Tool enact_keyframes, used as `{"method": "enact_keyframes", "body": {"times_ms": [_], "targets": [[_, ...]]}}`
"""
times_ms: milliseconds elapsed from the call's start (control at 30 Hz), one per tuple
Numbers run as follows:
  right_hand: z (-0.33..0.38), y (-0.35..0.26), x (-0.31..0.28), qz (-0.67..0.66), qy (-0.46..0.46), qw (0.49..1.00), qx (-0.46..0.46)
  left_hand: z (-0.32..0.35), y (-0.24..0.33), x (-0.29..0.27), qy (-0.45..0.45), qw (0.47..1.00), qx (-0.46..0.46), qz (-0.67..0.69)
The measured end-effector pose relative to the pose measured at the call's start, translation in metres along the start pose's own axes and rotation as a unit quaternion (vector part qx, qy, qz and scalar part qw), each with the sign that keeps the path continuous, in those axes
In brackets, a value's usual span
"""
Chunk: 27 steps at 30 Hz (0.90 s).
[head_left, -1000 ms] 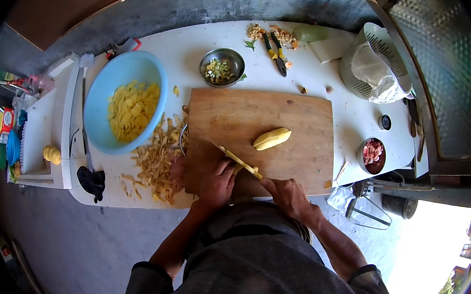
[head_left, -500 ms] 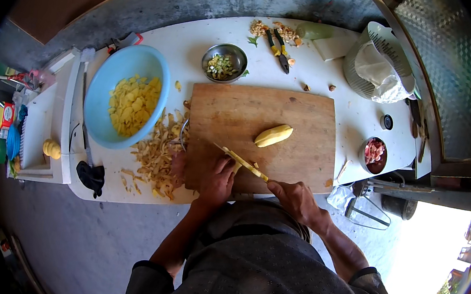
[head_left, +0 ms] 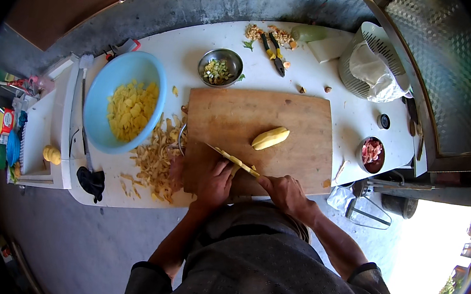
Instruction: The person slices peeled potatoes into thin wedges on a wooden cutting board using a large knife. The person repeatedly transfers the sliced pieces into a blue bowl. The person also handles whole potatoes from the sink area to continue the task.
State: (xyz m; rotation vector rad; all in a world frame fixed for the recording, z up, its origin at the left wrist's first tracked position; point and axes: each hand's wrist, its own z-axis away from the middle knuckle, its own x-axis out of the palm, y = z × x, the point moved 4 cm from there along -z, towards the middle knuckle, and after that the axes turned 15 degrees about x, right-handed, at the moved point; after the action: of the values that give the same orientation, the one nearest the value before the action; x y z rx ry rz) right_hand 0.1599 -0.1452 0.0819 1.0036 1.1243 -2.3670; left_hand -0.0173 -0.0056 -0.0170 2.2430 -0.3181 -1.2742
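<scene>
My right hand [head_left: 289, 195] is closed around the handle of a kitchen knife [head_left: 228, 157] at the near edge of a wooden cutting board [head_left: 222, 111]. Its blade slants up to the left, with pale yellow potato bits along it. My left hand [head_left: 216, 183], fingers bent, presses a piece of peeled potato [head_left: 236, 169] against the board, just beside the blade. Fingers and knife hide most of that piece. Farther up the board lies another peeled potato [head_left: 271, 138], touched by neither hand.
Left of the board stand a light blue basin [head_left: 93, 103] of potato pieces and a heap of peelings [head_left: 156, 164]. Behind are a metal bowl [head_left: 237, 61] of chopped greens and pliers [head_left: 278, 65]. At right are a bowl of meat [head_left: 371, 152] and a plastic basket [head_left: 349, 73].
The knife and my right hand have shifted slightly left across the board, toward my left hand. My left hand stays on the potato piece. The whole view has moved a little.
</scene>
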Motion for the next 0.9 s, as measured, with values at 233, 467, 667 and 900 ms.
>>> {"method": "enact_keyframes", "body": {"times_ms": [233,467,667,900], "targets": [[0.000,0.020,0.012,-0.093,-0.053,0.993,0.054,0.007,-0.002,0.002,0.004,0.999,-0.029,0.014],[0.018,0.015,0.000,-0.087,-0.006,0.994,-0.071,0.008,-0.002,0.000,0.014,1.000,-0.012,-0.002],[0.023,0.005,-0.008,-0.042,0.008,0.998,-0.047,0.004,0.001,-0.002,0.018,1.000,-0.004,-0.009],[-0.003,0.010,0.017,0.004,0.010,1.000,-0.028,0.009,-0.005,0.003,0.002,0.999,-0.037,0.026]]}}
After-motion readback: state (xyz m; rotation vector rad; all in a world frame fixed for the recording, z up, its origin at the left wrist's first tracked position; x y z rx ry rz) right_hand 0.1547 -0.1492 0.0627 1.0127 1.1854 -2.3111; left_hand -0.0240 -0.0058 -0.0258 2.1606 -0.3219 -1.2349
